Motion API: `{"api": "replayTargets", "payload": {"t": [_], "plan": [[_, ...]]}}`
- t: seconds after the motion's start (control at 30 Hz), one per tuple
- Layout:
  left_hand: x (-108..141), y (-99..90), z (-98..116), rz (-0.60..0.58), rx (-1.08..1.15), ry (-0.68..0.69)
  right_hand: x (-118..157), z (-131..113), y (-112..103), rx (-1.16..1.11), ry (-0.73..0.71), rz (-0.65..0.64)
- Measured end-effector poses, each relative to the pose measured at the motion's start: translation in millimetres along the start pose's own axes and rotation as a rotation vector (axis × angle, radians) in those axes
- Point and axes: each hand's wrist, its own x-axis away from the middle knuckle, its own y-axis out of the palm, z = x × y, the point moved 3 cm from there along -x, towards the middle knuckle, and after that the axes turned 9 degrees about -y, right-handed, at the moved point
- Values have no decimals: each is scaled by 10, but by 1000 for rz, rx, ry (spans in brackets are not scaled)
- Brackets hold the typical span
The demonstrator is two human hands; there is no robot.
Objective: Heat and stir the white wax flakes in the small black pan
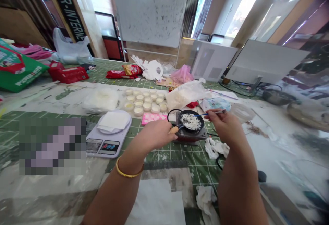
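Note:
A small black frying pan (202,121) rests on a compact hot plate (189,138), with white flakes or chunks (190,121) spread inside it. My left hand (158,134) is closed around the pan's wooden handle (174,130). On the right, my right hand (221,124) pinches a thin blue stick (202,115) whose tip reaches into the white pieces; its far end is hidden among them. Just left of the pan lies a pink mold (153,118) with white fillings. Behind it stand several small cups (147,106) filled with a pale substance.
A kitchen scale (109,134) with white paper stands left. A plastic bag of white pieces (183,95) lies behind the pan. Crumpled tissue (216,148) and a black cable are near my right forearm. White paper sheets (156,201) lie in front. Monitors (269,60) stand at the back right.

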Motion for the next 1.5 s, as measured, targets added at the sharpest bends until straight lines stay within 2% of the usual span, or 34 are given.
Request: {"api": "replayTargets", "payload": {"t": [0.1,0.2,0.3,0.4,0.5,0.6,0.7,0.8,0.93,1.1,1.17,1.33,1.5], "plan": [[0,7,7,-5,4,-2,-26,-19,83,-65,-54,-17],[-10,16,3,-1,2,2,-11,-93,135,-111,-123,-115],[-2,3,5,13,-16,24,45,-121,37,-23,-115,-173],[76,-35,39,36,-54,-20,110,-83,-156,171,-36,-94],[216,-58,125,121,-114,-168,141,-64,-214,167,-65,-93],[310,12,287,193,-133,-182,112,-53,-129,67,-142,-178],[289,120,396,275,-142,-212,64,11,-101,160,-79,-143],[202,181,408,352,-124,-245,59,55,-123,248,-24,-138],[77,202,348,314,-34,-184,66,24,-80,153,-54,-198],[-45,183,271,275,128,-82,34,88,-102,237,-22,-107],[-78,181,254,236,181,-54,45,127,-120,241,-25,-111],[-110,185,245,132,235,-27,50,116,-55,81,-74,-177],[-152,193,188,120,177,-32,53,113,-125,257,-6,-135]]}}
